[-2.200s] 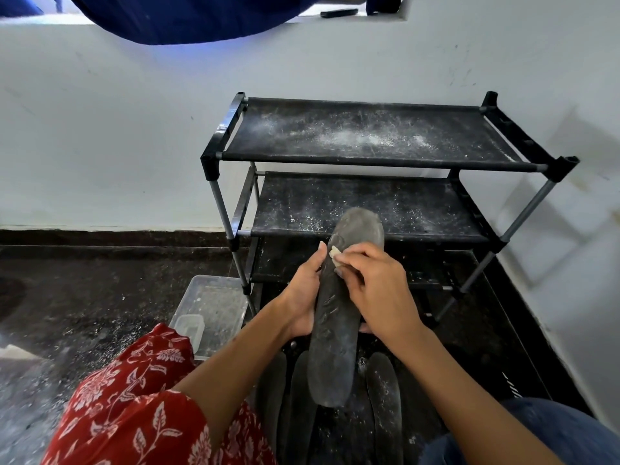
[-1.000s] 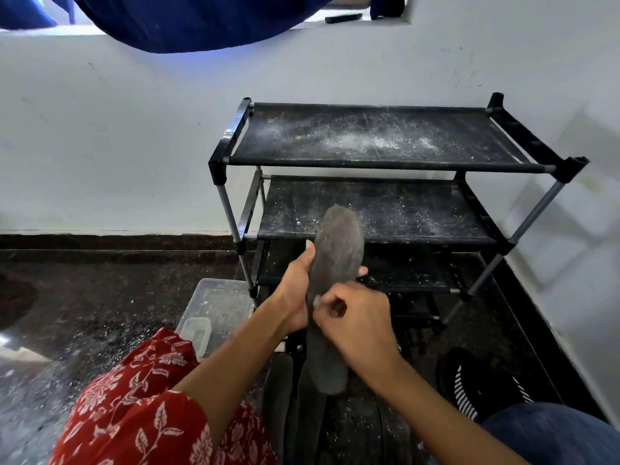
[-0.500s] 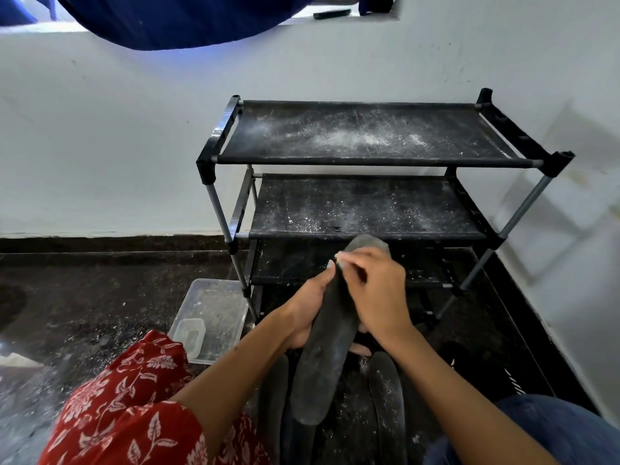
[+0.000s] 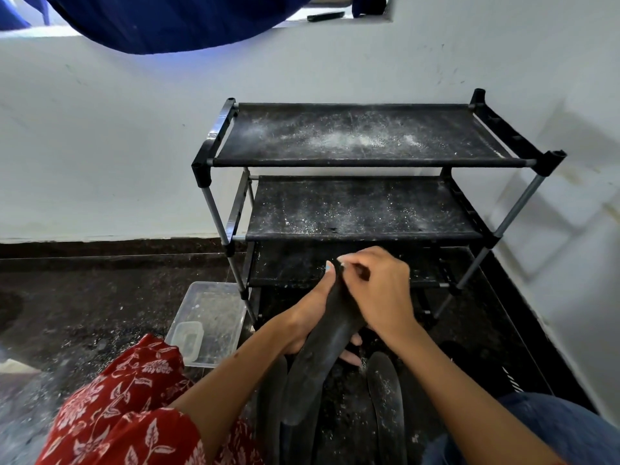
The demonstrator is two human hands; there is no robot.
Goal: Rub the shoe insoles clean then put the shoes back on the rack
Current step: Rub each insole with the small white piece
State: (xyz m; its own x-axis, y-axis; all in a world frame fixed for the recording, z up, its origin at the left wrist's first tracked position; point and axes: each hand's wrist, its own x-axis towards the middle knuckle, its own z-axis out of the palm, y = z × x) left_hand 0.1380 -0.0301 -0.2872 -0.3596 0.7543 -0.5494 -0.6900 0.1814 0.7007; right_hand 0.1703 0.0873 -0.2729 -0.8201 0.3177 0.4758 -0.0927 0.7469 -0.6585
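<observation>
A long dark grey insole (image 4: 317,357) is held tilted in front of the black shoe rack (image 4: 362,162). My left hand (image 4: 308,313) grips it from underneath, thumb up along its left edge. My right hand (image 4: 375,290) lies over the insole's top end with fingers curled, pinching something small and pale against it; what it is I cannot tell. More dark insoles (image 4: 384,397) lie on the floor below my hands. A black shoe with white stripes (image 4: 503,374) shows partly at the right.
A clear plastic tub (image 4: 218,310) with a smaller container inside stands on the dark floor left of the rack. White powder dusts the rack's shelves and the floor. The white wall is close behind and to the right. My knees fill the bottom corners.
My right hand slid down the insole and back up to its top end. The insole dropped lower and tilted, its tip hidden under my right hand now.
</observation>
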